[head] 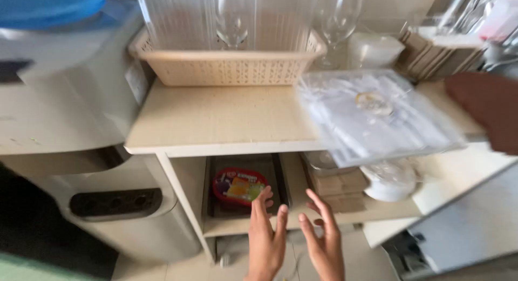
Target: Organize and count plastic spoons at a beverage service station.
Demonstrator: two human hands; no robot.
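Both of the person's hands are raised side by side below the lower shelf, palms turned toward each other and fingers spread; neither grips anything. The left hand (266, 235) has its fingertips just in front of a red round tub (239, 184) with an orange and green picture on its lid, which lies in a dark tray (280, 178) on the lower shelf (302, 219). The right hand (322, 235) is open beside it, near a stack of brown cardboard (337, 186) on the same shelf. As things lie, the tub is still in its tray and untouched, so nothing has been lifted out yet; the reach looks only begun.

A third hand (488, 111), coming in from the right edge and belonging to someone else, appears to hold a flat clear plastic packet (377, 116) above the pale surface (216, 119); its fingers are cut off by the frame, so its grip cannot be told.

By count:
- Two hands of the person and one of another.
- One red tub in one tray.
- One clear packet.
- One cream basket (226, 65) at the back of the surface.
- Two stemmed glasses visible, one (232, 19) standing in the basket and one (337, 19) beside it.
- One white bowl (391, 181) on the lower shelf.
- One water dispenser (70, 130) at the left.
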